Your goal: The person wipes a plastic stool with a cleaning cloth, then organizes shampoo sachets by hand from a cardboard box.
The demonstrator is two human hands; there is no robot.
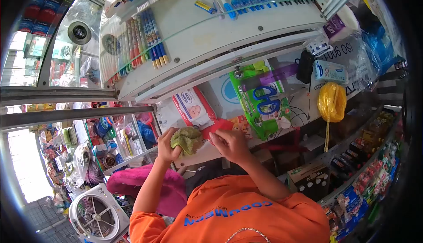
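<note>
My left hand is closed around a crumpled green cloth with a fuzzy, towel-like surface. To its right, my right hand has its fingers curled, the fingertips against a red, smooth-looking piece. Whether they grip it or only touch it is hidden. Just beyond both hands lies a red-and-white wipes packet with a baby picture. A green packet rests farther right, with blue-handled scissors on top of it.
A glass-edged shelf holds pencils and several pens above the counter. A roll of yellow string and a small blue-white box sit at the right. A white fan stands lower left, near a pink fuzzy seat cover.
</note>
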